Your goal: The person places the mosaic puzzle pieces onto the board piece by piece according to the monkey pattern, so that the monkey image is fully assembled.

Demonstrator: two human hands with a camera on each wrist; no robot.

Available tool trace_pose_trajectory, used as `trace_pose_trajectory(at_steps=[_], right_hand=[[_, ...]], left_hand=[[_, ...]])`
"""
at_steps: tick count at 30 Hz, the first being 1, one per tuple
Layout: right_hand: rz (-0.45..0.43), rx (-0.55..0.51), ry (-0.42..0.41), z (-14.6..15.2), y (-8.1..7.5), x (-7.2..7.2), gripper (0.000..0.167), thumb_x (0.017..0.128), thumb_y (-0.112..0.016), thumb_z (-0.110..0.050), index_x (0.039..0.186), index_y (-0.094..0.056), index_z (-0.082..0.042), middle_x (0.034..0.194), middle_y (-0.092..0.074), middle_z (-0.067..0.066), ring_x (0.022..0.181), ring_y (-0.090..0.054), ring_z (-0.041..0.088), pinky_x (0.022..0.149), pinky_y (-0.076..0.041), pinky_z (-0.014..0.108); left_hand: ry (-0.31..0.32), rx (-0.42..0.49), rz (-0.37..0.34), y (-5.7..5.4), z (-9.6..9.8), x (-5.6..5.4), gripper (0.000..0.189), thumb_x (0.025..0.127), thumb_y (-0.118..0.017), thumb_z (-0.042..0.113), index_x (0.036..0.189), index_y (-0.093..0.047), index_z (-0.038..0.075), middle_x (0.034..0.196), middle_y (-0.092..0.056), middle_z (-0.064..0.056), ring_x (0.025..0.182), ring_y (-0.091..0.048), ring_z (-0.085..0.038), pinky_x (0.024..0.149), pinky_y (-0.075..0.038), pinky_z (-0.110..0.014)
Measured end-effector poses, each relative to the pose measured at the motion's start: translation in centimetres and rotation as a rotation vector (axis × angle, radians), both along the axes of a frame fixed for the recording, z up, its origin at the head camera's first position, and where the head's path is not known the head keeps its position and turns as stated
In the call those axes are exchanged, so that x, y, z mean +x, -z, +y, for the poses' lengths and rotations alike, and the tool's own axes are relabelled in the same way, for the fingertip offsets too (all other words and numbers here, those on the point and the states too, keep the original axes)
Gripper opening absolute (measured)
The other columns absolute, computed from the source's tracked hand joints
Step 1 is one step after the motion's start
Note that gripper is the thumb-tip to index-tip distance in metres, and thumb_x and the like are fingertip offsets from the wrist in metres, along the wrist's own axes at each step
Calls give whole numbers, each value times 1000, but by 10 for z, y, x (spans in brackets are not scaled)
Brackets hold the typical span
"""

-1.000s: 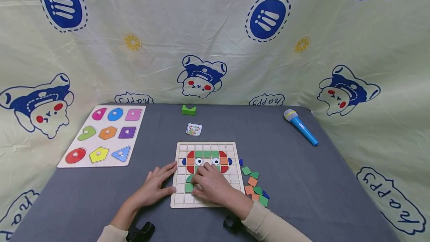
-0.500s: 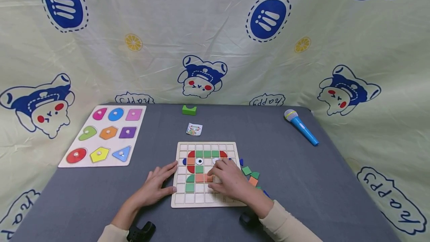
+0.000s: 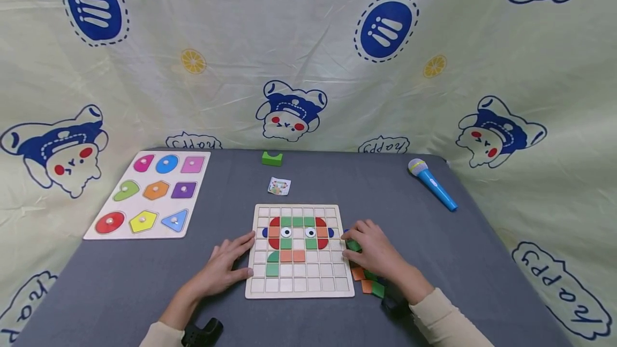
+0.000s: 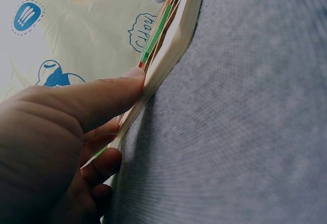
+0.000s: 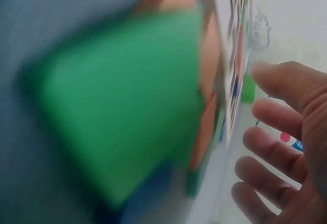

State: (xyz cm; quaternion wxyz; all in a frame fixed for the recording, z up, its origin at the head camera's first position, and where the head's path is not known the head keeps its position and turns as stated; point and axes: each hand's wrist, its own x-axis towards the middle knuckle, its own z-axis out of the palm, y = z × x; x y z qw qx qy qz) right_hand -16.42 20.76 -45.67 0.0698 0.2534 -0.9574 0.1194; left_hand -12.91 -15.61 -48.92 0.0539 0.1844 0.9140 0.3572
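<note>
A pale square grid board (image 3: 313, 285) lies on the table with red, green, orange and blue tiles making a face with two eye tiles. Below it sit two orange tiles (image 3: 292, 256) side by side, and a green square tile (image 3: 272, 269) under a rounded green one. My left hand (image 3: 223, 264) rests against the board's left edge, thumb and fingertips touching the rim (image 4: 166, 60). Over the loose tiles at the board's right edge is my right hand (image 3: 376, 250), fingers relaxed and apart. In the right wrist view nothing shows between them; a green tile (image 5: 127, 91) looms close and blurred.
Loose green and orange tiles (image 3: 378, 289) lie right of the board, partly hidden by my right hand. A shape puzzle board (image 3: 115, 205) is at left. Behind are a small picture card (image 3: 279, 186) and a green block (image 3: 272, 159). A blue microphone (image 3: 436, 188) lies at right.
My right hand has moved right, off the board to the loose tiles. Two orange tiles, earlier covered by it, now show in the row below the face. The left hand stays put.
</note>
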Motion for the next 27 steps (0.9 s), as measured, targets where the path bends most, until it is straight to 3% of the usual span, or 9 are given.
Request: trace_pose_trajectory(at_steps=[8,14,27], right_hand=[[-111,53,89,15,5,-9,36,78,-75,-37,106,-69,-16,101,-56,0,92,-42,17,82,-38,38],[-156,71,83,19,6,-10,38,78,-74,-38,110,-68,-17,101,-56,0,90,-40,16,79,-35,35],[-184,47,59,30,6,-9,31,80,-73,-30,109,-70,-19,98,-55,-3,88,-40,14,78,-35,35]], left_hand=[[-1,8,3,0,0,0,69,82,-70,24,143,-42,10,152,-36,-2,101,-36,-12,88,-22,-44],[2,25,-13,1,0,0,69,82,-71,23,143,-41,10,153,-35,-1,104,-36,-14,93,-19,-53],[7,17,17,1,0,1,69,81,-71,23,143,-42,9,152,-36,-2,100,-36,-11,88,-21,-44]])
